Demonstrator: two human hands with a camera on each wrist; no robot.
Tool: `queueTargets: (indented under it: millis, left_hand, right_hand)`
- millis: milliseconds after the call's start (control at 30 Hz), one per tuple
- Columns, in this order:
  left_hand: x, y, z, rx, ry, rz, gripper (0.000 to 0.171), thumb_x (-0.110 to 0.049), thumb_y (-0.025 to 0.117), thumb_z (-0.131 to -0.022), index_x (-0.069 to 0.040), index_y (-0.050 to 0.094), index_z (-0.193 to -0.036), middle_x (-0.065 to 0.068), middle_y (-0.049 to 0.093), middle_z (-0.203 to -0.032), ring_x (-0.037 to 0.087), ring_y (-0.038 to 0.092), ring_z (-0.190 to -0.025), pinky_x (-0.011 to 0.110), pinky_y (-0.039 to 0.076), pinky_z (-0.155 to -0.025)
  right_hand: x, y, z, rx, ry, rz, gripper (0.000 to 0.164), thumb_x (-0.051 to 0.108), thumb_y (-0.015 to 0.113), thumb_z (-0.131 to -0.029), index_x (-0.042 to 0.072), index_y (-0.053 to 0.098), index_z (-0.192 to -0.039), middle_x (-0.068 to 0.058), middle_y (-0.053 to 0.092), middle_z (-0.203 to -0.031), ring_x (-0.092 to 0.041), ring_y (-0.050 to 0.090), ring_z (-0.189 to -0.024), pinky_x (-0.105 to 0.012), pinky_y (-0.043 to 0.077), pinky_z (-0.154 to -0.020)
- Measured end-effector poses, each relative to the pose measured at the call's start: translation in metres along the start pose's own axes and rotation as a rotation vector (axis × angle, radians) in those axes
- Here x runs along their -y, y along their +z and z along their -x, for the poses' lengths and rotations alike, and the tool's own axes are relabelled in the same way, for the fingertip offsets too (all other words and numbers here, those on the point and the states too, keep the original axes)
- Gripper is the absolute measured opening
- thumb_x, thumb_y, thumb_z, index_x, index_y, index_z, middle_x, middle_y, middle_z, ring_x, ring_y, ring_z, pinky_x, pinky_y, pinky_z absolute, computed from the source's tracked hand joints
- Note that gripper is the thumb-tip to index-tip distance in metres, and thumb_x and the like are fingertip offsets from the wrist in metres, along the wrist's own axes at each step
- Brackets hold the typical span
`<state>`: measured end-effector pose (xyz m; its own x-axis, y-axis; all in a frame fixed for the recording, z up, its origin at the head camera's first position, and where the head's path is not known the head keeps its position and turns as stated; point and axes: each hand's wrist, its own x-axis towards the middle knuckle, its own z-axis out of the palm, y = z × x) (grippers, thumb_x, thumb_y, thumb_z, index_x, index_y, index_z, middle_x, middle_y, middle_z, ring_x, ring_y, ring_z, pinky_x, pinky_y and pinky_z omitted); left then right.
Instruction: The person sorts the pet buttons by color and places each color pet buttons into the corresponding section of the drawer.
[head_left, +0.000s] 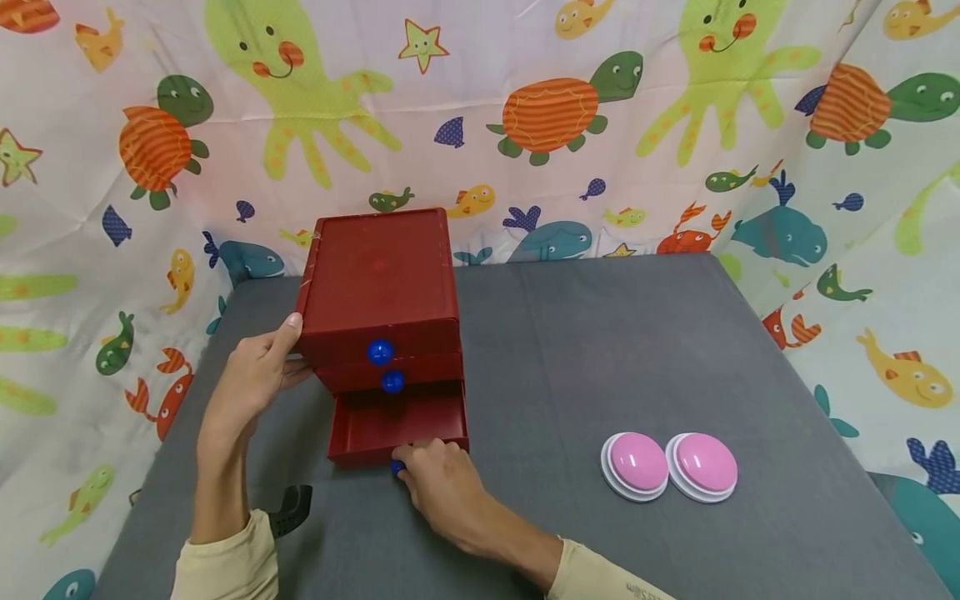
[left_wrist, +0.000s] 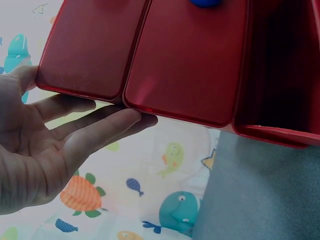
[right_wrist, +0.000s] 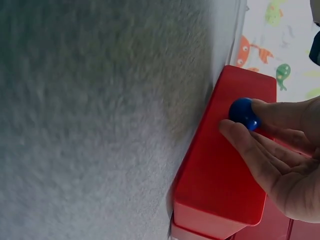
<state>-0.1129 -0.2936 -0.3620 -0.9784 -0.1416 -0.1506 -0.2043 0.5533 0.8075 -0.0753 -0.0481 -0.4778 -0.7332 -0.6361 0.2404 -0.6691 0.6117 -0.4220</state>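
A red chest with three drawers (head_left: 378,267) stands on the grey table. Its bottom drawer (head_left: 356,457) is pulled out, and no contents show inside. The top and middle drawers are closed, each with a round blue knob (head_left: 380,352) on its front. My right hand (head_left: 448,493) pinches the bottom drawer's blue knob (right_wrist: 242,112) between thumb and fingers. At the chest's left side is my left hand (head_left: 255,375), its thumb by the upper edge. In the left wrist view its fingers (left_wrist: 102,131) stretch out along that side wall.
To the right on the table sit two pink push buttons (head_left: 637,461) on white bases, side by side. A patterned sea-animal cloth (head_left: 465,83) hangs behind the table and at both sides. A black band piece (head_left: 292,511) sticks out at my left wrist.
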Motion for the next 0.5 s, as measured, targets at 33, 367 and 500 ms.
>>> queueTargets:
  millis: [33, 367, 500]
  left_hand:
    - [0.000, 0.000, 0.000, -0.002, 0.001, -0.002, 0.086, -0.065, 0.029, -0.107, 0.000, 0.030, -0.163, 0.032, 0.043, -0.159, 0.049, 0.059, -0.135, 0.045, 0.052, -0.101]
    - [-0.001, 0.000, 0.001, -0.014, 0.007, -0.002, 0.084, -0.065, 0.029, -0.107, -0.003, 0.030, -0.164, 0.030, 0.043, -0.161, 0.048, 0.058, -0.135, 0.045, 0.052, -0.102]
    - [-0.001, 0.000, 0.002, -0.008, 0.002, 0.004, 0.084, -0.065, 0.029, -0.107, -0.002, 0.029, -0.164, 0.030, 0.042, -0.161, 0.048, 0.058, -0.135, 0.045, 0.052, -0.102]
  right_hand:
    - [0.001, -0.001, 0.001, 0.009, 0.000, -0.002, 0.011, 0.018, 0.077, -0.096, 0.014, 0.079, -0.105, 0.005, 0.078, -0.088, 0.003, 0.063, -0.068, -0.013, 0.057, -0.061]
    - [0.012, -0.003, 0.009, 0.074, 0.005, 0.048, 0.012, 0.021, 0.078, -0.095, 0.016, 0.080, -0.105, 0.006, 0.075, -0.082, 0.005, 0.051, -0.059, -0.013, 0.055, -0.058]
    - [0.014, -0.005, 0.012, 0.087, 0.006, 0.056, 0.012, 0.022, 0.078, -0.095, 0.017, 0.079, -0.106, 0.007, 0.072, -0.079, 0.004, 0.049, -0.058, -0.013, 0.053, -0.056]
